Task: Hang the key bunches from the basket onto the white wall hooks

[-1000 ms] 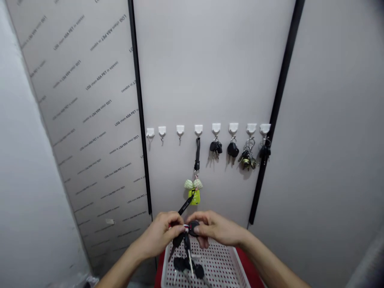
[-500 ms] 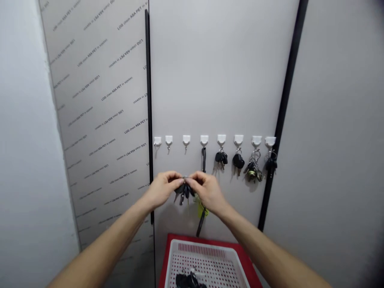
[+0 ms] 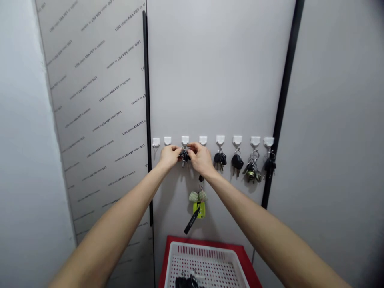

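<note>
Both hands pinch a bunch of keys (image 3: pixel 185 156) just under the third white hook (image 3: pixel 185 140) from the left. My left hand (image 3: pixel 170 156) closes its fingertips on the left side of the key ring. On the right side, my right hand (image 3: pixel 201 159) grips it with thumb and fingers. Whether the ring sits on the hook cannot be made out. Behind and below my right hand hangs a strap with a yellow-green tag (image 3: pixel 201 210) and a black fob (image 3: pixel 191 222); its upper part is hidden.
More key bunches hang from hooks on the right, among them black-headed keys (image 3: pixel 237 161) and a bunch with brass-coloured pieces (image 3: pixel 253 171). Two white hooks (image 3: pixel 167 141) are left of my hands. Below, a white perforated basket (image 3: pixel 207 251) holds black keys (image 3: pixel 186 281) on a red surface (image 3: pixel 250 262).
Both hands have risen with the bunch of keys, from below the row of hooks to the third hook. The yellow-green tag and black fob are now more exposed.
</note>
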The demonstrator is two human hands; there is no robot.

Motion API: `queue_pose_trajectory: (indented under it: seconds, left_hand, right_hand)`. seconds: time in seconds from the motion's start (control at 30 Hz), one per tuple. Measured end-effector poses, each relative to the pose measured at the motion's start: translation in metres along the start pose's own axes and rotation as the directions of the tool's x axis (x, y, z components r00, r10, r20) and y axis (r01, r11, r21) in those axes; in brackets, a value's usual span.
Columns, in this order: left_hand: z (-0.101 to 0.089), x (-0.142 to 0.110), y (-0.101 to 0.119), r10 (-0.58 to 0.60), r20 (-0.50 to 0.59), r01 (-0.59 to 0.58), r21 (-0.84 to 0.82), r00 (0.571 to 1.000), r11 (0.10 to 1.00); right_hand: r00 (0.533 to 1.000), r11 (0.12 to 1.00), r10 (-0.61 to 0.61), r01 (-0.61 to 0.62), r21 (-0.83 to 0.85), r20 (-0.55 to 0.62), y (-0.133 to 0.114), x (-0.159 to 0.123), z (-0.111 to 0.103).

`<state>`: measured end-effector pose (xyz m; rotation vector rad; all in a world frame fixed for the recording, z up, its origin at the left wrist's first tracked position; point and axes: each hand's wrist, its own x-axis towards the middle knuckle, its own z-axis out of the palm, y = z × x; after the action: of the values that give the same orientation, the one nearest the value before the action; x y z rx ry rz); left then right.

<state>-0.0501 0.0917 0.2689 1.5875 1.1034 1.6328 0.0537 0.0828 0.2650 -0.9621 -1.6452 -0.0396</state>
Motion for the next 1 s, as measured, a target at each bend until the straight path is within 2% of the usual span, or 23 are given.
queue_pose_trajectory:
  seconds: [0.1, 0.2, 0.37, 0.53, 0.67, 0.77, 1.0]
  left_hand:
    - [0.001, 0.007, -0.004, -0.02, -0.032, 0.022, 0.067, 0.999, 0.998]
    - [0.001, 0.006, -0.008, -0.054, -0.008, 0.055, 0.102, 0.998, 0.993]
    - [-0.005, -0.01, -0.015, -0.092, 0.059, 0.09, 0.026, 0.994, 0.996]
    - [-0.015, -0.024, -0.032, -0.154, 0.085, 0.152, 0.036, 0.984, 0.988]
    - [-0.016, -0.028, -0.042, -0.141, 0.051, 0.14, 0.031, 0.989, 0.99]
    - [-0.014, -0.029, -0.04, -0.14, 0.073, 0.141, -0.001, 0.987, 0.99]
    - [-0.014, -0.044, -0.034, -0.199, 0.126, 0.186, 0.103, 0.972, 0.977]
  right_hand:
    - [0.999, 0.993, -0.015, 0.021, -0.114, 0.052, 0.001, 0.003, 0.003]
    - [0.992, 0.982, -0.022, 0.046, -0.185, 0.126, 0.002, 0.0, 0.005]
    - [0.986, 0.963, -0.06, 0.098, -0.252, 0.156, 0.004, -0.014, 0.0]
    - [0.971, 0.959, -0.193, 0.217, -0.181, 0.143, 0.008, -0.043, -0.007]
    - [0.964, 0.963, -0.208, 0.232, -0.14, 0.166, 0.012, -0.06, -0.011]
    - [0.972, 0.969, -0.178, 0.2, -0.144, 0.155, 0.011, -0.058, -0.011]
    - [0.972, 0.969, -0.191, 0.208, -0.131, 0.135, 0.007, -0.045, -0.007]
